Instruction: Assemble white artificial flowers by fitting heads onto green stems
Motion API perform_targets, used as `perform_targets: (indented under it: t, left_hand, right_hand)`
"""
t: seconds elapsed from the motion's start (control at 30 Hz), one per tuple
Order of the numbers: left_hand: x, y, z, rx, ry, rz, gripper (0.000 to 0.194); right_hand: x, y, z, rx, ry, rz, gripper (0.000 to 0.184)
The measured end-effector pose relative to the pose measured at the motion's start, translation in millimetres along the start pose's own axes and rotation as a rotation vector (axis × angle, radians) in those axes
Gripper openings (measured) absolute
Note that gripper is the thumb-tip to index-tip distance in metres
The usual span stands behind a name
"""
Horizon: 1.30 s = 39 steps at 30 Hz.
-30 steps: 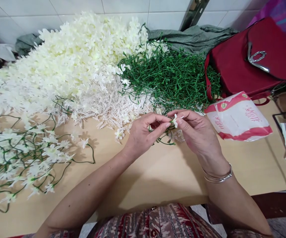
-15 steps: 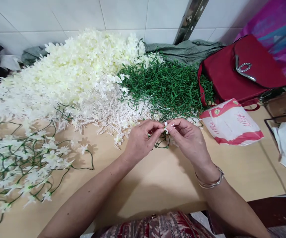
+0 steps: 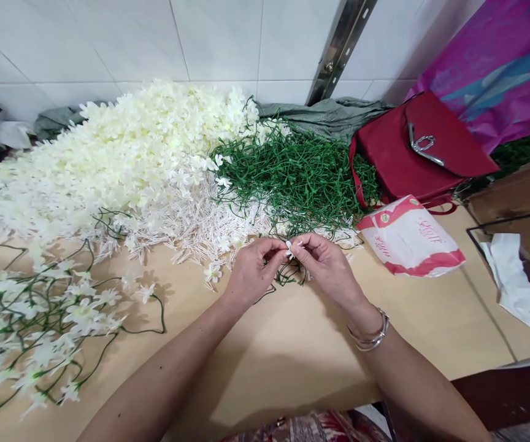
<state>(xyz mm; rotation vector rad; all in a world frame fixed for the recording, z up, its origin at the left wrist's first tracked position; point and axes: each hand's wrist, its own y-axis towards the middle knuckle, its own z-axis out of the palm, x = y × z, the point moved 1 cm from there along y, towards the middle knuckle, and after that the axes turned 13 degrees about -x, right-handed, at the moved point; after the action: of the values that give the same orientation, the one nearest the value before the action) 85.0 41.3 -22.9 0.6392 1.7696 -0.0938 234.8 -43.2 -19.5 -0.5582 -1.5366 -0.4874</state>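
Observation:
My left hand (image 3: 252,271) and my right hand (image 3: 324,269) meet above the front of the piles, fingertips pinched together. Between them is a small white artificial flower (image 3: 289,250). My left fingers close on a green plastic stem, partly hidden by the hand, with its end trailing below. My right thumb and finger grip the flower itself, and a thin white tip sticks out by the thumb. Behind my hands lie a heap of green plastic stems (image 3: 297,175) and a scatter of thin white stamens (image 3: 191,215). Loose white petals (image 3: 140,135) are piled at the back left.
Flowers on green stems (image 3: 44,325) spread over the left of the table (image 3: 256,356). At the right are a red bag (image 3: 430,147), a white and pink packet (image 3: 412,236), and tissue (image 3: 511,276) by a cardboard box. A purple bag (image 3: 490,80) leans near the tiled wall.
The camera view has tilted and shifted slightly, so the things appear lower and further left. Both hands keep their pinch on the flower and stem.

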Motion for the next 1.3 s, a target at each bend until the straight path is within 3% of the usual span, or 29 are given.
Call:
perform_targets:
  t: [0.27,0.53,0.87,1.3]
  left_hand:
    - [2.7,-0.8,-1.0,-0.027,0.027,0.003,0.01]
    - [3.2,0.0,2.7,-0.031,-0.131,-0.134,0.018]
    - [-7.8,1.4,-0.8,-0.032,-0.089,-0.068,0.016]
    - [-3.3,0.7,-1.0,-0.062,-0.093,-0.062,0.015]
  right_hand:
    - [-1.9,1.8,2.0,0.013,0.017,0.017,0.042]
    - [-5.6,9.4,0.6,-0.022,0.085,0.068,0.044]
    - [-4.9,10.0,-8.3,-0.028,0.111,0.144,0.043]
    - [-3.5,1.3,6.3,-0.112,0.042,-0.016,0.038]
